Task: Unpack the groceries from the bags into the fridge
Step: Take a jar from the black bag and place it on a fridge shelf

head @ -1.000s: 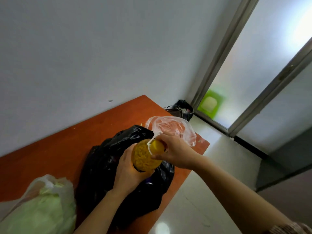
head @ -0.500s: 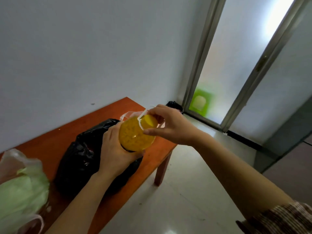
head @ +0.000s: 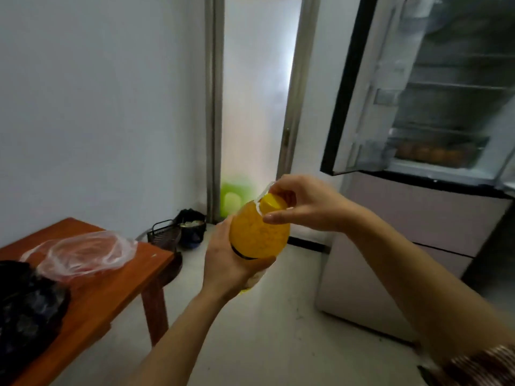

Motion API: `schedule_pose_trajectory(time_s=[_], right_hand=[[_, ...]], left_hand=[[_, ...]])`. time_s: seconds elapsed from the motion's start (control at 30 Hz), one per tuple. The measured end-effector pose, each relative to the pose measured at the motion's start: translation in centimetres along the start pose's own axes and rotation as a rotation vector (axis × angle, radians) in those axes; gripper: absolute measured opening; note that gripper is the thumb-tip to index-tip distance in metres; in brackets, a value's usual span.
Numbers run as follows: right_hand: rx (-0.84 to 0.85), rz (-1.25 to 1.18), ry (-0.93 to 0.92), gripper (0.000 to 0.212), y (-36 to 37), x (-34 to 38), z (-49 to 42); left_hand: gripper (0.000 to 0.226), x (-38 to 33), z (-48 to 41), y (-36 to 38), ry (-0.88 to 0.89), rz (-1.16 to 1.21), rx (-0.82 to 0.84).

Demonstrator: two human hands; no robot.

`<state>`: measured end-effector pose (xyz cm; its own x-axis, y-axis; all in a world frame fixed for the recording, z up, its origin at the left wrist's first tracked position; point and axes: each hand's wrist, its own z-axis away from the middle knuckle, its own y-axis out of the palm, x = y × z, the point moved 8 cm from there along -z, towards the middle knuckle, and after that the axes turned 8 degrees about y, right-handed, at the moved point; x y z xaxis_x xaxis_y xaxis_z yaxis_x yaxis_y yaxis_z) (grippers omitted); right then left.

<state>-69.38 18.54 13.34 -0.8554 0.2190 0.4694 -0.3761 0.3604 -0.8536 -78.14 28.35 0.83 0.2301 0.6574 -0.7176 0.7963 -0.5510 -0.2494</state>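
In left hand (head: 226, 264) — yellow bottle (head: 259, 232)

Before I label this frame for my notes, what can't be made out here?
Head view:
- yellow bottle: base hidden by the left hand.
- fridge: right side cut off by the edge; contents of its drawer blurred.
- black bag: cut off by the left edge, contents hidden.
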Motion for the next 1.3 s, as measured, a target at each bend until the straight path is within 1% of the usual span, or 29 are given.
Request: schedule_pose_trajectory(time_s=[0.17,0.3,0.4,0.47,0.6,0.73,0.83,1.03,1.2,1.3], right_hand=[[-0.155,0.039,0.142,0.026,-9.7,-10.8,5.1],[-0.265,0.147,0.239,0.029,-17.5,-19.2,6.2],[-0.334,0.241,0.296,0.033,-23.2,-25.3,5.9],[-0.389,0.286,0.326,0.036,-27.1,-29.1,5.4],[-0.458,0.341,0.353,0.031,-34.6,-35.5,3.8],[-0.51,0.435,0.363,0.03,-41.5,-41.1,1.8],[-0.554,0.482,0.334,0.031,-45.3,-45.3,0.0],[-0.631,0.579,0.235,0.032,-53.6,-52.4,-3.9],[-0.69,0.671,0.076,0.028,-61.6,-55.6,-7.6],[-0.756,0.69,-0.015,0.028,-65.9,-57.0,-9.5]], left_hand=[[0.088,-3.9,-5.1,15.5,0.103,0.129,0.122],[0.087,-6.3,-10.7,27.3,0.187,0.226,0.185],[0.094,-7.5,-15.8,35.9,0.251,0.298,0.226],[0.094,-8.3,-19.4,41.3,0.297,0.354,0.252],[0.087,-10.6,-26.8,50.0,0.364,0.438,0.263],[0.09,-12.6,-33.9,57.8,0.401,0.496,0.273],[0.094,-13.2,-38.6,62.9,0.428,0.504,0.238],[0.088,-14.9,-48.7,71.2,0.556,0.496,0.091],[0.087,-18.1,-58.1,75.9,0.664,0.474,-0.044],[0.091,-19.5,-63.0,77.4,0.712,0.45,-0.13]])
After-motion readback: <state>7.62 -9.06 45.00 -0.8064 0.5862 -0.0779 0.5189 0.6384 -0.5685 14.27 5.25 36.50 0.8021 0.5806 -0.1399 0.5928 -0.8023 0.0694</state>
